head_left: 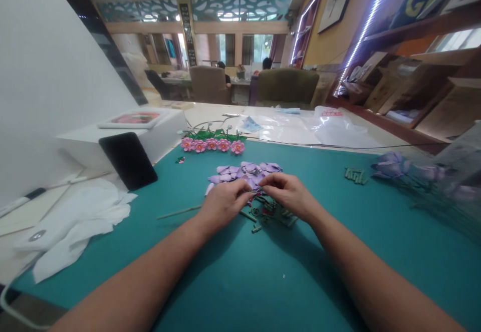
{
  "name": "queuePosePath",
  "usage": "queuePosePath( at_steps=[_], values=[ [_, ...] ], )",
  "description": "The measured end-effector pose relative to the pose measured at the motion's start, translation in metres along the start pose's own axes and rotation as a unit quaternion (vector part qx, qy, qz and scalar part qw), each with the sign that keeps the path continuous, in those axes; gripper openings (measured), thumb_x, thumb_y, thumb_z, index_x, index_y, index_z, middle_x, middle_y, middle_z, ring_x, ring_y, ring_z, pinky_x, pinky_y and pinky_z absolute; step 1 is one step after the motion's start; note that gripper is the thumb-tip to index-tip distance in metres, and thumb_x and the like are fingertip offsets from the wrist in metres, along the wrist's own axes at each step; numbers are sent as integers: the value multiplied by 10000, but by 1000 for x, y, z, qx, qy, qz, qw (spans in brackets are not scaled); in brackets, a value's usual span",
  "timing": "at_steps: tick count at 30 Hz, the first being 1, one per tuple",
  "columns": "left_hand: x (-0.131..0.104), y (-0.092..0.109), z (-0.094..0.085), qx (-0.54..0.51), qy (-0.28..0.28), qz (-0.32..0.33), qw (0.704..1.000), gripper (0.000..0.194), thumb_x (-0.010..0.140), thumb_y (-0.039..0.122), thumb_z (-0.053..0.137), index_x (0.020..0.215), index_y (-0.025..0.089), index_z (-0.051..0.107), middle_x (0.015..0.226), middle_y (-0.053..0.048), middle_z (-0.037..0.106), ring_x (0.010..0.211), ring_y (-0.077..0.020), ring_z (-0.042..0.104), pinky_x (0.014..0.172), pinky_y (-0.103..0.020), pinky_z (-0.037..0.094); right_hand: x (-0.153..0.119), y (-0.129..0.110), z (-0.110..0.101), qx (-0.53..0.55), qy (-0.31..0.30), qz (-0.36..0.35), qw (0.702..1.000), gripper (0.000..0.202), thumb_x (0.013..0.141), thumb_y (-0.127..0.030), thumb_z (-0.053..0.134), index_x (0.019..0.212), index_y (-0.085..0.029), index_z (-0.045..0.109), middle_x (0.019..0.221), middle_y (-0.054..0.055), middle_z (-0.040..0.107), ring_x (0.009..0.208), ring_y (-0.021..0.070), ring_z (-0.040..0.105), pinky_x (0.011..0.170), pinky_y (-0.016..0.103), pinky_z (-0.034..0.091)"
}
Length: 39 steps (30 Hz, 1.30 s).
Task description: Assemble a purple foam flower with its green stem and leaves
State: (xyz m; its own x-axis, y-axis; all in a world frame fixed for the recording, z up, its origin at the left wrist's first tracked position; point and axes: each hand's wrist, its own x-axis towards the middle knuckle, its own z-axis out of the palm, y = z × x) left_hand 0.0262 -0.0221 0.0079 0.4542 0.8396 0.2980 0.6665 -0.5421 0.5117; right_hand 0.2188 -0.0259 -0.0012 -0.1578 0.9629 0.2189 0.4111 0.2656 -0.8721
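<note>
My left hand (226,199) and my right hand (287,192) meet at the middle of the green mat (225,282). Both are closed in a pinch, fingertips almost touching. Whatever sits between them is too small to name. Just beyond my fingers lie several light purple petal pieces (246,170). Under my right hand is a loose pile of dark green parts (266,209), with a few red bits among them. A thin green stem (178,213) sticks out to the left of my left hand. One short green piece (256,229) lies apart, nearer to me.
Pink toy flowers (211,144) stand in a row at the mat's back edge. A black phone (128,160) leans on a white box at left, near crumpled white tissue (86,212). At right are small green pieces (354,175) and purple flowers (393,164). People sit far behind.
</note>
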Motion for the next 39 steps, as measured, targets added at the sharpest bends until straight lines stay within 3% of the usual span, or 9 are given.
queuePosePath(
  at_steps=[7, 26, 39],
  values=[
    [1, -1, 0, 0, -8, -11, 1000, 151, 860, 282, 551, 818, 197, 668, 727, 3, 685, 688, -146, 606, 617, -230, 375, 0, -3, 1, 77, -11, -2, 997, 157, 687, -305, 660, 801, -203, 697, 779, 12, 705, 765, 184, 639, 728, 321, 488],
    [0, 0, 0, -1, -8, -4, 1000, 136, 870, 259, 546, 822, 193, 654, 750, 4, 686, 695, -141, 605, 626, -229, 383, -1, -4, 3, 61, 3, -21, 998, 104, 686, -280, 662, 751, -220, 717, 731, -1, 704, 735, 182, 634, 708, 320, 473],
    [0, -1, 4, -10, -12, 1, 1000, 110, 874, 214, 549, 806, 186, 631, 718, 8, 673, 640, -129, 584, 595, -222, 379, -3, -3, 7, 76, 10, 8, 997, 113, 665, -279, 672, 743, -217, 726, 697, -4, 705, 680, 163, 625, 647, 286, 469]
  ],
)
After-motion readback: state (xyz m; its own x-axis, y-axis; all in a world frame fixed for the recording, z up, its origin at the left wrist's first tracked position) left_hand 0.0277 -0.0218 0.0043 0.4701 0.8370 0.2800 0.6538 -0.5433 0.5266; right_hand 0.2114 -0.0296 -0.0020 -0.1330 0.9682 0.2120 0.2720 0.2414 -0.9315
